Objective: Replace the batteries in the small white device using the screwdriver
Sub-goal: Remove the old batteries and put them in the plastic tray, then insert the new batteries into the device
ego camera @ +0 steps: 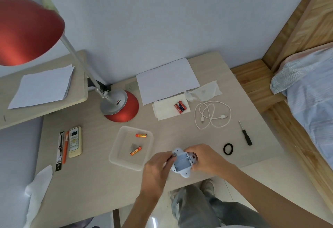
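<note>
We hold the small white device point(182, 162) between both hands above the near edge of the desk point(93, 182), back side up, battery compartment open and empty. Our left hand point(157, 168) grips the device's left side, fingers curled around it. Our right hand point(207, 159) grips the right side, fingers wrapped over its far edge; something reddish shows at those fingertips, and we cannot tell what it is.

Just left of the left fingers sits a clear plastic tray point(115, 157) with two orange batteries point(141, 135) lying apart inside it; the nearer one rests beside a small grey piece point(133, 147). Beyond both hands, well apart, red-and-blue batteries point(180, 106) lie side by side on a white tissue point(162, 110). The screwdriver point(245, 134) lies flat, untouched, well right of the right fingers, tip pointing away. A black hair tie point(228, 149) lies between it and the right hand. A coiled white cable point(212, 114) lies farther back.
</note>
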The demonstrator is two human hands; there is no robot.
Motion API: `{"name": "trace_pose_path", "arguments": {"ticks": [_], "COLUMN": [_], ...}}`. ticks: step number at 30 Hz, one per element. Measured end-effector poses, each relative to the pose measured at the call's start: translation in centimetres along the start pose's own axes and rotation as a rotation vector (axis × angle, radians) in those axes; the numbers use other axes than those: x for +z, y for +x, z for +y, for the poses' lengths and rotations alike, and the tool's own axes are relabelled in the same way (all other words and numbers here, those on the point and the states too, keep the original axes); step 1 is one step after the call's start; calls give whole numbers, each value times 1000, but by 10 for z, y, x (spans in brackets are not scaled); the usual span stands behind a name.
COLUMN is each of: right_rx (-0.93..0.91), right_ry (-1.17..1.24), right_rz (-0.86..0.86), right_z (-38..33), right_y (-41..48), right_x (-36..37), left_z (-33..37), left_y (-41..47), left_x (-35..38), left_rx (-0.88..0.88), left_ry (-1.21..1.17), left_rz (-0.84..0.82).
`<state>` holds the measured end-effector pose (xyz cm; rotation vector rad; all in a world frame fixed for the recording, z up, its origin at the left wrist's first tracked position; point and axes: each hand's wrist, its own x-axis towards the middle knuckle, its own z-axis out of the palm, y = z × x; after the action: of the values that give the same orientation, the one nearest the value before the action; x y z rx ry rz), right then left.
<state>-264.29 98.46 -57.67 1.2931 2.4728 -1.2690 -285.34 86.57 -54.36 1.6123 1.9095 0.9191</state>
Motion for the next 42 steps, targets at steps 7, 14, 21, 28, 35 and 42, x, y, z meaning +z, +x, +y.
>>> {"name": "trace_pose_path", "arguments": {"ticks": [7, 14, 21, 28, 35, 42], "right_rx": [-12, -5, -13, 8, -4, 14], "right_ry": [45, 72, 57, 75, 43, 67], "right_rz": [-11, -9, -7, -17, 5, 31], "right_z": [1, 3, 5, 4, 1, 2], "right_y": [1, 0, 2, 0, -2, -4], "right_x": [0, 1, 3, 2, 3, 9], "left_z": [-43, -98, -116, -112, -35, -3], "left_y": [20, 30, 42, 44, 69, 152], "left_x": [-66, -68, -58, -58, -66, -10], "left_rx": [-161, -293, -364, -402, -189, -75], "left_ry": [20, 139, 215, 236, 218, 281], "left_rz": [133, 32, -112, -95, 228, 35]}}
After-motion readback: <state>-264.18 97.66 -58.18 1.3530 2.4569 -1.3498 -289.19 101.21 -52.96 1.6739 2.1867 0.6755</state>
